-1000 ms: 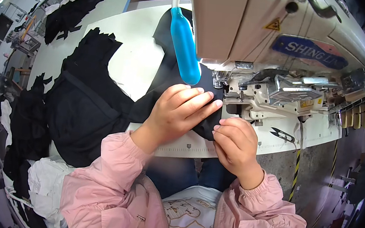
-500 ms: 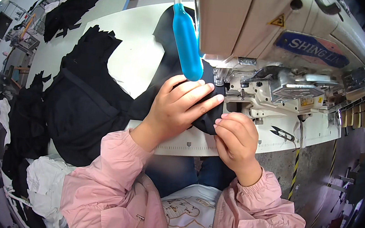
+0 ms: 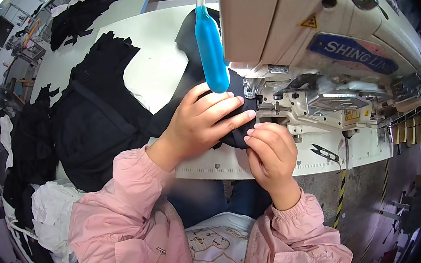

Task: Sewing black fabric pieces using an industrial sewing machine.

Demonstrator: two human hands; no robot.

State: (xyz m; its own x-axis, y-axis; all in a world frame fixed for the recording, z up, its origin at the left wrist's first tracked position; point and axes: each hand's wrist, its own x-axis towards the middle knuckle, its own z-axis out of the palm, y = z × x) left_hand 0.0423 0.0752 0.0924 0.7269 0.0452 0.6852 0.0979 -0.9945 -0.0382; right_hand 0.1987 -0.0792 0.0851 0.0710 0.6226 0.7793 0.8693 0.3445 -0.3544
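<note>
A piece of black fabric lies under the foot of a cream industrial sewing machine. My left hand rests flat on the fabric with its fingers spread toward the needle area. My right hand pinches the near edge of the same fabric just in front of the presser foot. A blue lamp head on a white gooseneck hangs just above my left hand. Both sleeves are pink.
A large heap of black garments lies on the white table to the left. More black pieces lie farther back. Black thread snips lie at the table's right front. White cloth sits low at left.
The view has come slightly closer to the machine. Both hands stay on the black fabric at the presser foot, with the right hand's fingers shifted a little toward the needle.
</note>
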